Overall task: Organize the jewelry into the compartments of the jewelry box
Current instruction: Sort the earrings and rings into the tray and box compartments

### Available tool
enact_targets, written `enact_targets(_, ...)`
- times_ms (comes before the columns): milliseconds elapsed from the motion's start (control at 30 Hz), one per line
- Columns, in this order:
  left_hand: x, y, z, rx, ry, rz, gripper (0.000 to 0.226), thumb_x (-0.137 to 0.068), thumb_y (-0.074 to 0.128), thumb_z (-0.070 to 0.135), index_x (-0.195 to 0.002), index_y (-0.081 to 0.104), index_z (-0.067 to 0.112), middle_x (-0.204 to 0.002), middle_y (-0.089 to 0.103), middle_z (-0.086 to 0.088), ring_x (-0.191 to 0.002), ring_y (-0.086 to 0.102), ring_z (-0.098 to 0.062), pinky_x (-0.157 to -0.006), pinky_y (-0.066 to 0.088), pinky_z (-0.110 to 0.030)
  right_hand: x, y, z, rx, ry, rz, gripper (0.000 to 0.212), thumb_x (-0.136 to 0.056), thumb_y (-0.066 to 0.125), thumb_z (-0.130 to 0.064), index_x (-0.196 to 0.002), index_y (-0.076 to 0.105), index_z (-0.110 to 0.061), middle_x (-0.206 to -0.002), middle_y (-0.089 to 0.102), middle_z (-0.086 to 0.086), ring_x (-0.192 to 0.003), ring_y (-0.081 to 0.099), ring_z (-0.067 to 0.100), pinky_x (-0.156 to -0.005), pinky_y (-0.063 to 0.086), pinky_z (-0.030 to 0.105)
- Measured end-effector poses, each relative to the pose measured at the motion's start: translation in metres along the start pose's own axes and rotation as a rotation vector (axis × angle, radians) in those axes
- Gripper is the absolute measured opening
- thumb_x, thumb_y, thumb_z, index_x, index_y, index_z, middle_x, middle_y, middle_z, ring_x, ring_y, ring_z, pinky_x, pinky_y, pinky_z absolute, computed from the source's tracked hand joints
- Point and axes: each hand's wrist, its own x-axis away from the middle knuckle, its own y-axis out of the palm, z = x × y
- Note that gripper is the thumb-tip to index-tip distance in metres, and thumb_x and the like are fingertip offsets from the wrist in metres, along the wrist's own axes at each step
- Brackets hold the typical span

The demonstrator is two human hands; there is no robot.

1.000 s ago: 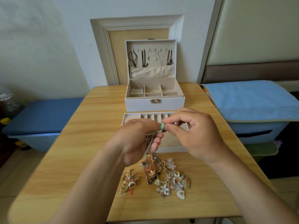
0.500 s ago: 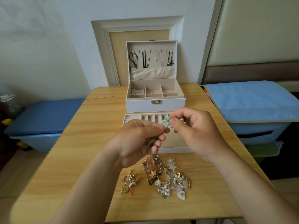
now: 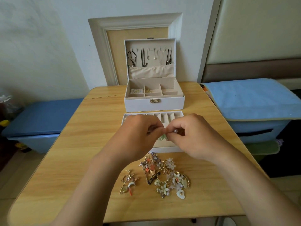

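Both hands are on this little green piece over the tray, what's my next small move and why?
Probably lower the green piece into a narrow slot of the tray: left hand and right hand both pinch it just above, and those slots look empty.

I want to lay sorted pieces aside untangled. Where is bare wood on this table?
Bare wood runs left of the jewelry box and tray to the table edge, with a narrower strip on their right. The near left corner is free too. Crowded: the jewelry pile at front middle, and the tray under the left hand and right hand.
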Motion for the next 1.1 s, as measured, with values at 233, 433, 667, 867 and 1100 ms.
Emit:
enact_targets(233, 0.0, 0.007, -0.003, 0.83, -0.396, -0.061, 0.016, -0.097, 0.06, 0.01, -0.086, 0.067, 0.001, -0.076, 0.069, -0.016, -0.069, 0.071, -0.028, -0.064, 0.061, -0.04, 0.003, -0.008, 0.001, -0.184, -0.09, 0.105, 0.011, -0.083, 0.079, -0.015, -0.088, 0.079, -0.025, -0.076, 0.071, -0.017, -0.075, 0.065, 0.003, -0.067, 0.049, 0.017)
enact_targets(433, -0.002, 0.008, 0.003, 1.116, -0.525, -0.106, 0.01, -0.094, 0.059, 0.007, -0.088, 0.064, 0.0, -0.065, 0.061, -0.011, -0.053, 0.06, -0.018, -0.048, 0.052, -0.026, 0.005, -0.01, 0.0, -0.228, -0.12, 0.134, 0.012, -0.08, 0.081, -0.015, -0.088, 0.08, -0.024, -0.079, 0.074, -0.013, -0.076, 0.068, 0.006, -0.068, 0.052, 0.018)
enact_targets(667, -0.001, 0.014, 0.006, 1.098, -0.51, -0.011, 0.009, -0.094, 0.059, 0.002, -0.088, 0.065, -0.002, -0.064, 0.061, -0.012, -0.052, 0.059, -0.02, -0.048, 0.052, -0.027, 0.006, -0.011, -0.005, -0.376, -0.026, 0.111, 0.016, -0.079, 0.081, -0.01, -0.081, 0.078, -0.026, -0.076, 0.076, -0.011, -0.073, 0.072, 0.006, -0.069, 0.057, 0.022)
enact_targets(867, 0.0, 0.01, -0.002, 0.873, -0.422, -0.076, 0.013, -0.093, 0.065, 0.01, -0.086, 0.068, -0.001, -0.069, 0.065, -0.012, -0.058, 0.061, -0.023, -0.052, 0.052, -0.029, 0.005, -0.008, -0.01, -0.529, 0.13, 0.086, 0.01, -0.076, 0.08, 0.0, -0.076, 0.078, -0.01, -0.067, 0.073, 0.008, -0.062, 0.063, 0.015, -0.064, 0.052, 0.028)
enact_targets(1100, 0.0, 0.003, -0.011, 0.881, -0.244, -0.08, 0.012, -0.074, 0.073, 0.015, -0.082, 0.077, 0.006, -0.071, 0.066, -0.017, -0.064, 0.062, -0.022, -0.061, 0.053, -0.027, 0.007, -0.012, -0.012, -0.745, 0.224, -0.13, 0.012, -0.076, 0.074, 0.013, -0.075, 0.073, 0.002, -0.07, 0.066, 0.02, -0.06, 0.062, 0.021, -0.06, 0.057, 0.03)
